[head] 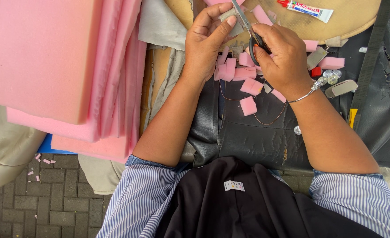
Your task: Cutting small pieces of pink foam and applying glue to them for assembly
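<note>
- Several thick pink foam sheets [49, 57] lie stacked at your far left, their edges fanned out over a blue sheet [54, 145] and grey paving [49, 202].
- Your left hand [208, 44] pinches a small grey-beige piece of material [230, 22] between thumb and fingertips; the piece is flat, pale and partly hidden by your fingers.
- The scissors [245, 26] meet that piece at its right edge, silver blades pointing away from you.
- Small pink foam offcuts [248, 105], squarish and rough-cut, lie scattered on the black padded surface [252, 136] just below both hands.
- Your right hand [283, 57] is clenched around the scissors' dark handles, a silver bracelet [309, 90] at the wrist.
- A white glue tube [307, 9] with a red cap lies on the tan board [354, 22], up at the right.
</note>
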